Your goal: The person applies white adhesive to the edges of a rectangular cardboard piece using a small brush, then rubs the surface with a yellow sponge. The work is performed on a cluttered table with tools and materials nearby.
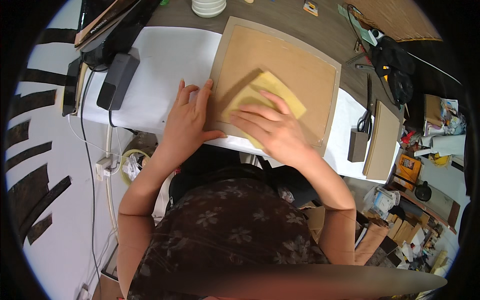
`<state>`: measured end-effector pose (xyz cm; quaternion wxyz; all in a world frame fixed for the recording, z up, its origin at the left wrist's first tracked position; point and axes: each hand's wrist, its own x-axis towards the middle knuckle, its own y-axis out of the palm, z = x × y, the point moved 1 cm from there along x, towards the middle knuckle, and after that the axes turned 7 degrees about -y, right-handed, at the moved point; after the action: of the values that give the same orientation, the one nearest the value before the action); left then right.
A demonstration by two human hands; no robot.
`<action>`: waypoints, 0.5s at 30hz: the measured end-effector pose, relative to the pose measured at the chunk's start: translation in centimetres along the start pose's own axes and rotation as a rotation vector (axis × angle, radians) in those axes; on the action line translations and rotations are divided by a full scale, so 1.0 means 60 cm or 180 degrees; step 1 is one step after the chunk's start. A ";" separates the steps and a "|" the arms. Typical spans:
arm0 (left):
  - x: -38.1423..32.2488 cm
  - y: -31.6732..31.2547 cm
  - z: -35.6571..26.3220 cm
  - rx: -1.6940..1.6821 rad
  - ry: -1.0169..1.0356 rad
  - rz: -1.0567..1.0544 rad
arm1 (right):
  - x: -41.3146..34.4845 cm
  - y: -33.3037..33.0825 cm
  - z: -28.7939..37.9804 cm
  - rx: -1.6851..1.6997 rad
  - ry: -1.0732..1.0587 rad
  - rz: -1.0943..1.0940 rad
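A flat tan board with a paler raised border lies on white paper at the table's near edge. My right hand presses a yellow cloth or sheet flat on the board's near part, fingers spread over it; the hand looks slightly blurred. At the board's left edge, my left hand rests with fingers apart, fingertips at the border and thumb near the near left corner. Whether the yellow piece is cloth or paper, I cannot tell.
On the left stand a dark grey box-shaped device and a cable. At right lie black scissors, a dark block and a tan board strip. A white ribbed pot stands at the back.
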<state>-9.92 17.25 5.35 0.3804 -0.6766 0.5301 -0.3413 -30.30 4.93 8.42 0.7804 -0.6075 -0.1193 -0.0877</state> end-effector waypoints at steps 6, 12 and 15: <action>-0.002 0.003 0.004 -0.0041 -0.0021 -0.0080 | 0.056 0.058 0.012 0.0154 -0.0348 -0.0067; -0.004 0.003 0.005 0.0063 -0.0012 -0.0092 | 0.012 0.027 0.002 -0.0112 -0.0380 0.0417; -0.005 0.008 0.006 -0.0032 -0.0018 -0.0175 | -0.011 -0.010 -0.005 -0.0106 -0.0307 0.0818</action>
<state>-9.90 17.55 4.75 0.3691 -0.6937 0.5119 -0.3471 -31.07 4.49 8.73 0.7683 -0.6342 -0.0764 0.0403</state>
